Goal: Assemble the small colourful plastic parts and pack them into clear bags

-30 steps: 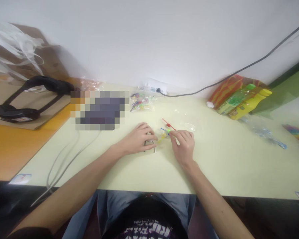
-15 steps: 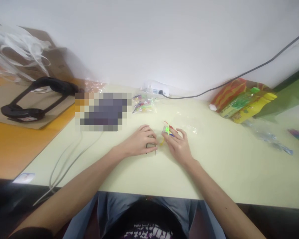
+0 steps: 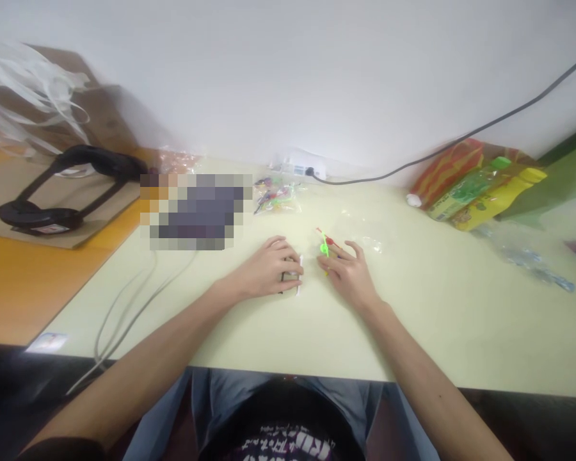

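Note:
My left hand (image 3: 274, 269) rests low on the table, fingers bent and spread over a thin black stick (image 3: 282, 283) and a thin white stick (image 3: 298, 285). The fingertips touch the white stick; the thumb is hardly visible. To the right, my right hand (image 3: 348, 272) has its thumb and forefinger at a bright green plastic piece (image 3: 324, 248) with a round middle, seemingly pinched. A red plastic piece (image 3: 330, 241) lies against its fingers, and a bit of a yellow piece (image 3: 326, 273) shows beneath. What these small pieces are is too small to tell.
A clear bag of coloured pieces (image 3: 277, 197) lies near a white power strip (image 3: 304, 168). A blurred-out dark object (image 3: 199, 211) stands left, beside a black frame-like headset (image 3: 72, 192) on cardboard. Green and yellow bottles (image 3: 499, 198) and crumpled plastic (image 3: 532, 262) lie right.
My right hand has shifted slightly right, away from my left hand. The green piece has tilted. More of the white stick shows under my left fingers; the view has turned a little.

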Action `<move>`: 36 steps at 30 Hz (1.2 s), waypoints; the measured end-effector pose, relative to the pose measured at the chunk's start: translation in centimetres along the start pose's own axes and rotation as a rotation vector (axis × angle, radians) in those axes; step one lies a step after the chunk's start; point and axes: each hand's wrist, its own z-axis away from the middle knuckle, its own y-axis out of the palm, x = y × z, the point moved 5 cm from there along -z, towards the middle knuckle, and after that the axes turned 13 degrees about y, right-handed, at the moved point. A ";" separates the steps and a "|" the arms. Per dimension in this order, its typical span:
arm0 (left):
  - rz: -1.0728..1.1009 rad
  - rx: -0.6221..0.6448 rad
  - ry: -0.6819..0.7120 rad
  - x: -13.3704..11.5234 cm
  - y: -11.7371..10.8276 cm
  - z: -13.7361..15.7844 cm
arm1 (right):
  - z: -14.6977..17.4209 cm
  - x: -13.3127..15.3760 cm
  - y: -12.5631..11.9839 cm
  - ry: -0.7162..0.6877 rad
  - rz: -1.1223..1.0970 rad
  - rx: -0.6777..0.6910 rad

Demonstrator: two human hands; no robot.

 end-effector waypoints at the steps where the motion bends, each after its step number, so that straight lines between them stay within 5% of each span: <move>1: 0.000 -0.001 0.000 0.0 0.0 0.0 | -0.1 -0.1 -0.1 0.009 0.001 -0.002; 10: -0.019 -0.120 -0.062 -0.2 -1.1 -0.4 | 0.6 3.3 -2.9 -0.021 -0.159 -0.223; 17: 0.013 -0.284 -0.031 -0.9 -1.3 -0.3 | 1.2 6.8 -2.7 -0.148 -0.225 -0.205; 27: 0.035 -0.449 -0.096 -0.9 -0.9 0.0 | 1.3 7.3 -1.9 -0.167 -0.253 -0.178; 36: 0.000 -0.435 -0.022 -1.5 -1.6 -0.3 | 1.3 7.3 -2.1 -0.125 -0.290 -0.214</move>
